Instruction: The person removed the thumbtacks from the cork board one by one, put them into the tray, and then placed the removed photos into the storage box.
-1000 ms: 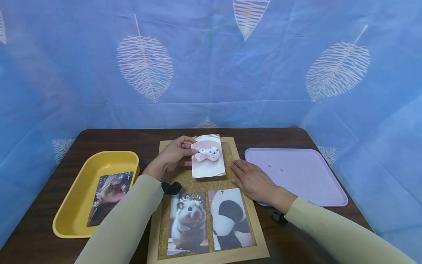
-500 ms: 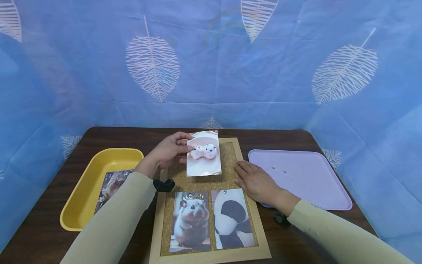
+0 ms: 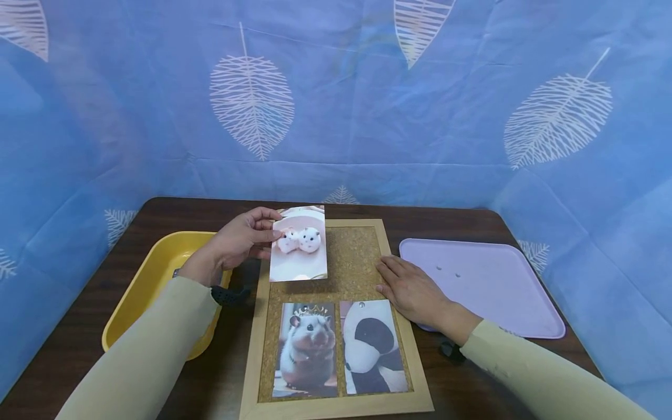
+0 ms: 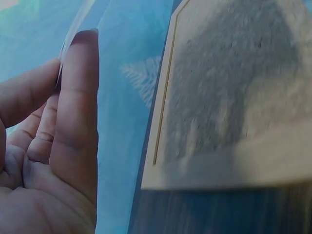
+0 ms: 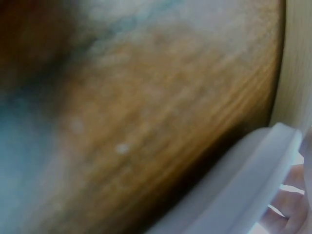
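Observation:
My left hand pinches a photo print of two white spotted round figures by its left edge. The print is raised over the upper left of a wood-framed corkboard, and its lower edge casts a shadow there. In the left wrist view, thumb and fingers grip the print, which appears nearly edge-on. My right hand rests on the corkboard's right frame. On the lower half of the board lie a crowned hamster photo and a black-and-white plush photo, each with a small pin at the top.
To the right, a lilac tray holds two small pins. A yellow bin stands at the left, with its photo mostly hidden behind my left arm. All sit on a dark wooden table before a blue leaf-patterned curtain.
My left hand has drawn the print leftward, away from the board's middle, so more cork shows. My right hand stays on the frame. The head view has shifted slightly.

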Available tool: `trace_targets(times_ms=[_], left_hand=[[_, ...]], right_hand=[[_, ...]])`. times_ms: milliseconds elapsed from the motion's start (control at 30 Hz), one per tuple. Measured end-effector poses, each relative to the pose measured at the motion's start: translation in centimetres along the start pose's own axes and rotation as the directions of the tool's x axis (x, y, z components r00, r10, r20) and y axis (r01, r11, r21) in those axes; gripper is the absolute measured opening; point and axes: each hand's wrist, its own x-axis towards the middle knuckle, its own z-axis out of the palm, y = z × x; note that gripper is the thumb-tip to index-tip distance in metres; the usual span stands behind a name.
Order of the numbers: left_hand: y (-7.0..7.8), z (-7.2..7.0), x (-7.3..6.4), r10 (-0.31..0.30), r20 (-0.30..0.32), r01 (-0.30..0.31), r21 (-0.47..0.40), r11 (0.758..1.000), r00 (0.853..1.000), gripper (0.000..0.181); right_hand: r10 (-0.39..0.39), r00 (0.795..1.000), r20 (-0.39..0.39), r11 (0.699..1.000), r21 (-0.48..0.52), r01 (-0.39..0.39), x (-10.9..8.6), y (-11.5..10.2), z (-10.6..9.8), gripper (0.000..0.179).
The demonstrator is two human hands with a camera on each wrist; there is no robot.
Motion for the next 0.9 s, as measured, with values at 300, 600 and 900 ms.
trace_targets(times_ms=[300, 600, 900], left_hand=[[0.8, -3.8, -2.8, -0.001, 0.034, -0.002, 0.092, 0.996, 0.999, 0.040], [0.2, -9.4, -6.7, -0.022, 0.039, 0.015, 0.163, 0.987, 0.999, 0.038], [-1.9, -13.8, -9.6, -0.064, -0.030, 0.069, 0.176, 0.982, 0.997, 0.030]], right_hand=[[0.014, 1.000, 0.007, 1.000, 0.007, -0.014, -0.1, 0.1, 0.1, 0.057], [0.024, 1.000, 0.017, 1.000, 0.008, -0.025, -0.2, 0.0, 0.0, 0.057], [0.023, 1.000, 0.013, 1.000, 0.012, -0.023, -0.3, -0.2, -0.1, 0.057]])
